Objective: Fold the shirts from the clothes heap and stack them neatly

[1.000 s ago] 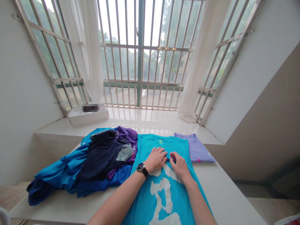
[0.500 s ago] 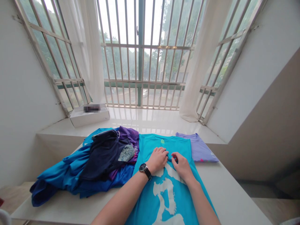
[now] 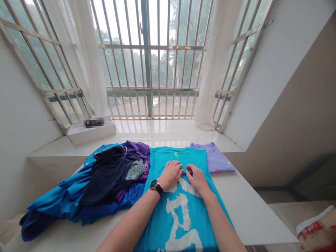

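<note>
A turquoise T-shirt [image 3: 181, 210] with large white brush-style lettering lies spread out in front of me, its lower part running out of view at the bottom. My left hand [image 3: 172, 175], with a black-strapped watch on the wrist, rests flat on the shirt's upper part, fingers stretched out. Close to its right, my right hand [image 3: 196, 177] touches the same shirt with loosely bent fingers and a gap by the thumb. No fabric shows gripped in either hand. A small green print [image 3: 176, 154] sits above the hands, near the shirt's top edge.
Left of the shirt is a pile with dark navy clothing [image 3: 105, 178], blue fabric [image 3: 59, 196] and a purple garment [image 3: 139, 148]. A folded lavender shirt [image 3: 219, 159] lies at right. Behind are a white box [image 3: 91, 134], curtains and a barred window. A red-and-beige bag [image 3: 319, 231] appears lower right.
My view has turned slightly right, so everything appears further left and the red-and-beige bag has come into sight. Both hands stay at about the same place on the turquoise T-shirt.
</note>
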A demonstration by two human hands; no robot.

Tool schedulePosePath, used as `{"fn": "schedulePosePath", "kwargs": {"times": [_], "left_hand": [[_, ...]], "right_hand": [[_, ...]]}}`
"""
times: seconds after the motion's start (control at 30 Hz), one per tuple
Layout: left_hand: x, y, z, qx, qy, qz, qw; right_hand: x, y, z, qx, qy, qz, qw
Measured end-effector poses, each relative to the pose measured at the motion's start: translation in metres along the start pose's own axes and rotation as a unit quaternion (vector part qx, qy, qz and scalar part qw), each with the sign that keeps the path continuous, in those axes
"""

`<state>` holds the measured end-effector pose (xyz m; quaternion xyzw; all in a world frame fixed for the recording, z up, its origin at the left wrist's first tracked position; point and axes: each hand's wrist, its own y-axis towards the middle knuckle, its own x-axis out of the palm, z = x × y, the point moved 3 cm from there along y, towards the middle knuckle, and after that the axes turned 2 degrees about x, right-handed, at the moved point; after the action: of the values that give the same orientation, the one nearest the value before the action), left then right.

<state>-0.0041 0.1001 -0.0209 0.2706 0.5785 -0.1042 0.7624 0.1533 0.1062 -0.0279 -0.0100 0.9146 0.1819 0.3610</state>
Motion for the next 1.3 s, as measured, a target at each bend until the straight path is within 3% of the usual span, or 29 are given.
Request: {"fn": "schedulePosePath", "kwargs": {"times": [0.2, 0.33, 0.53, 0.73, 1.0, 1.3], "left_hand": [[-0.009, 0.006, -0.001, 0.011, 0.011, -0.023, 1.0], [-0.015, 0.029, -0.004, 0.008, 0.035, -0.045, 0.998], [0.008, 0.063, -0.011, -0.015, 0.04, -0.045, 0.998], [0.031, 0.057, -0.018, -0.044, 0.018, -0.038, 0.998], [0.022, 0.056, -0.015, -0.045, 0.005, -0.034, 0.998], [0.028, 0.06, -0.019, -0.054, 0.022, -0.029, 0.998]], "right_hand": [[0.002, 0.001, 0.004, -0.007, -0.007, 0.006, 1.0], [0.004, 0.002, 0.006, -0.006, -0.004, 0.002, 1.0], [0.006, 0.004, 0.01, 0.016, 0.016, 0.017, 1.0], [0.009, 0.005, 0.016, 0.018, 0.035, 0.016, 0.999], [0.006, 0.006, 0.014, 0.024, 0.034, 0.005, 0.999], [0.006, 0.007, 0.015, 0.04, 0.038, 0.007, 0.998]]}}
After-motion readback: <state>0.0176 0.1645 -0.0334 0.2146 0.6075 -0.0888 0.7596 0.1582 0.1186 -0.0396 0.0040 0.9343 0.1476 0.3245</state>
